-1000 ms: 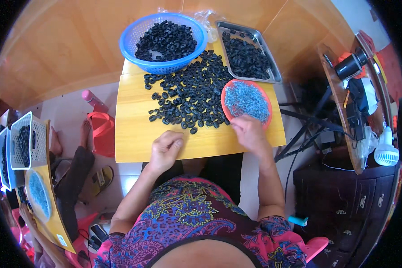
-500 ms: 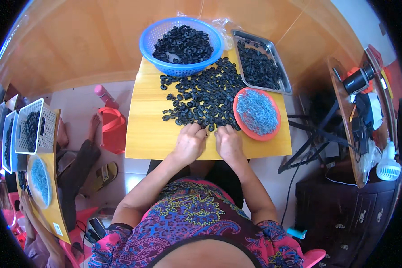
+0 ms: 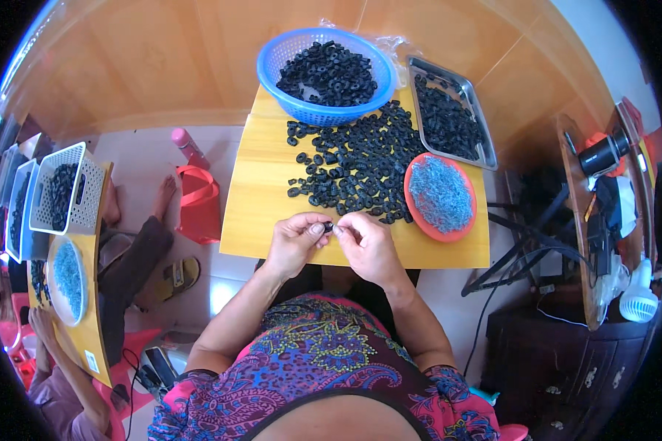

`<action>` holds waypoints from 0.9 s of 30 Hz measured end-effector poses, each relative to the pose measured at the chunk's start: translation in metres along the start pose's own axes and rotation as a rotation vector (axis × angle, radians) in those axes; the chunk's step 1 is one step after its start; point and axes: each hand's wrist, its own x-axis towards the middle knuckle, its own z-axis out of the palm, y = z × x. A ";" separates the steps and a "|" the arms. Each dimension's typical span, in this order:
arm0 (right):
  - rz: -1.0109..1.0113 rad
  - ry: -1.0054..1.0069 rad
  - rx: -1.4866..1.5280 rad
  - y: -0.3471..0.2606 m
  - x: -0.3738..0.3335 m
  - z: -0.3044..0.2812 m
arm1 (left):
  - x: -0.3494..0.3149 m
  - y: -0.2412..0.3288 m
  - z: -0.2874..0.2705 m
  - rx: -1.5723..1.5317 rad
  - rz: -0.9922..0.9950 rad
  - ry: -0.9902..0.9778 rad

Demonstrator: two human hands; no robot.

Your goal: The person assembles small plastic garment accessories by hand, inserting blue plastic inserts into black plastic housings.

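Observation:
My left hand [image 3: 296, 242] pinches a small black ring-shaped part [image 3: 328, 227] between thumb and fingers, just above the table's near edge. My right hand [image 3: 366, 242] is closed in a pinch at the other side of that part; what its fingertips hold, if anything, is too small to make out. Beyond my hands, many loose black parts [image 3: 360, 158] lie spread over the yellow table [image 3: 261, 198]. To the right, a red plate [image 3: 440, 236] carries a heap of tiny silvery-blue metal pieces [image 3: 441, 192].
At the far side stand a blue basket [image 3: 324, 116] and a metal tray [image 3: 490, 153], both with black parts. A red bag [image 3: 198, 209] and pink bottle [image 3: 189, 147] are on the floor at left. Another person's hand [image 3: 43, 323] rests by a second table [image 3: 88, 342].
Both hands have come back from the edge of the black parts toward me, now with one part lifted between them. The view has shifted slightly.

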 end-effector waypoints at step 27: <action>-0.425 -0.313 -0.526 0.041 0.108 0.049 | -0.003 0.009 -0.029 -0.033 0.064 0.151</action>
